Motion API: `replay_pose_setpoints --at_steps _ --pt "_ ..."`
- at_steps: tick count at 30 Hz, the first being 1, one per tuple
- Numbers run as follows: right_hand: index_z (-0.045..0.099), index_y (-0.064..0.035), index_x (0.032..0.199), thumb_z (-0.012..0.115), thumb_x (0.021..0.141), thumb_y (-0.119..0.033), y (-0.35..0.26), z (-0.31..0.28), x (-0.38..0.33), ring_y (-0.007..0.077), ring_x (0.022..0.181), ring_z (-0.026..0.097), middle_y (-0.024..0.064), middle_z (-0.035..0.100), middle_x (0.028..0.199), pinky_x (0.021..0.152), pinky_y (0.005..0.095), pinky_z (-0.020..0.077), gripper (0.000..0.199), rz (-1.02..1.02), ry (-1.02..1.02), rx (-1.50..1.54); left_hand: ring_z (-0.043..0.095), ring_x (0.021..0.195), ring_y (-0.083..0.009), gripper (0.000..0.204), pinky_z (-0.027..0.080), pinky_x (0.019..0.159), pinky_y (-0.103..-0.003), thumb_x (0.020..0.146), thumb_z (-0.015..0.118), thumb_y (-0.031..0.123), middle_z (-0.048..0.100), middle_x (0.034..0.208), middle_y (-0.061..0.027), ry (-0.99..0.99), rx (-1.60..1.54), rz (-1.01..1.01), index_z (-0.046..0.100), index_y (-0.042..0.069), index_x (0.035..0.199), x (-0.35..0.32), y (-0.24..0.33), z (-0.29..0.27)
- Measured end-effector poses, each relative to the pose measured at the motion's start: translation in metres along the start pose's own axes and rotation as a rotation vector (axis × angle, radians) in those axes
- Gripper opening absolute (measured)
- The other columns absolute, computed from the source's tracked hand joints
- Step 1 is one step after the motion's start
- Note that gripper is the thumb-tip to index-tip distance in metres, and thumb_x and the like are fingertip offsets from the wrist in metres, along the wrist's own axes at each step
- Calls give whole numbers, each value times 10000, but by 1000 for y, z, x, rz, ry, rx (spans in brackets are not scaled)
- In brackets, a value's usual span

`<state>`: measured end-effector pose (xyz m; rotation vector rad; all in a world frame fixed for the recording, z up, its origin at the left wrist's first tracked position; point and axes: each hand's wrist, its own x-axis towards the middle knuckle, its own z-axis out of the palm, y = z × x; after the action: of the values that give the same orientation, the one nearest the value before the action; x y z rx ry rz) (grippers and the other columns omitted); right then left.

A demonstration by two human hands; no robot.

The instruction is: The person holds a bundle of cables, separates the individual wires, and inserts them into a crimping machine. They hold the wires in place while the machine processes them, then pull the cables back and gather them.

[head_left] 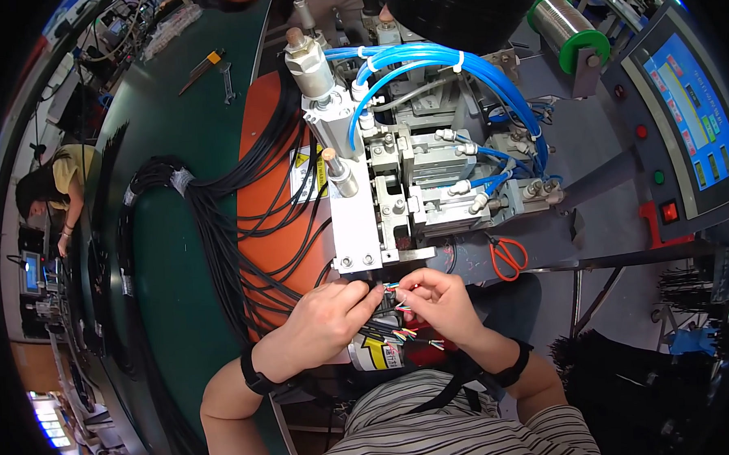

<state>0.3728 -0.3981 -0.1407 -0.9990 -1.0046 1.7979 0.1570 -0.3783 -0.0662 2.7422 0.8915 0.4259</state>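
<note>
Just in front of the metal machine (356,220), both of my hands meet at a black cable with thin coloured wires (391,286) at its end. My left hand (328,318) is closed round the cable near where the wires come out. Thumb and forefinger of my right hand (439,304) pinch the wires. Below them, more cable ends (398,334) fan out with bare coloured wires. The bundle of black cables (219,258) runs from the left over an orange board (274,207) toward my left hand.
Red-handled scissors (508,258) lie right of the machine. Blue air hoses (488,72) arch above it. A solder wire spool (569,33) and a control screen (689,112) stand at the right. A wrench (227,83) rests on the green table (167,269). Another person (62,188) is at far left.
</note>
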Motion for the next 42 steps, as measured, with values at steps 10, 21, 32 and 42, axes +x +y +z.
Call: replay_pose_setpoints --at_steps 10,21,32,42 --pt "640 31 880 691 863 30 -2 7 4 8 586 511 -12 618 799 520 157 388 54 -416 213 -425 569 728 -204 425 492 627 -322 781 601 89 541 893 -67 -6 0 48 618 -21 1191 8 -2 5" --pt "649 22 867 686 844 -7 -25 -11 7 68 532 563 53 623 753 473 235 420 53 -276 104 -403 551 692 -178 451 480 598 -304 790 574 109 512 840 -48 -115 155 102 610 -16 1222 24 7 -12" --pt "640 9 867 657 900 -92 -37 -13 6 109 510 576 78 598 650 470 294 429 108 -601 117 -802 568 696 -206 453 487 608 -321 793 581 82 507 866 -66 -165 64 35 595 -19 1234 38 22 -21" --pt "616 19 835 588 968 -115 -21 -20 14 56 565 518 19 582 661 506 238 414 190 -36 -51 -201 569 748 -205 424 502 642 -331 781 593 92 512 899 -70 -130 102 0 604 -30 1187 28 15 -11"
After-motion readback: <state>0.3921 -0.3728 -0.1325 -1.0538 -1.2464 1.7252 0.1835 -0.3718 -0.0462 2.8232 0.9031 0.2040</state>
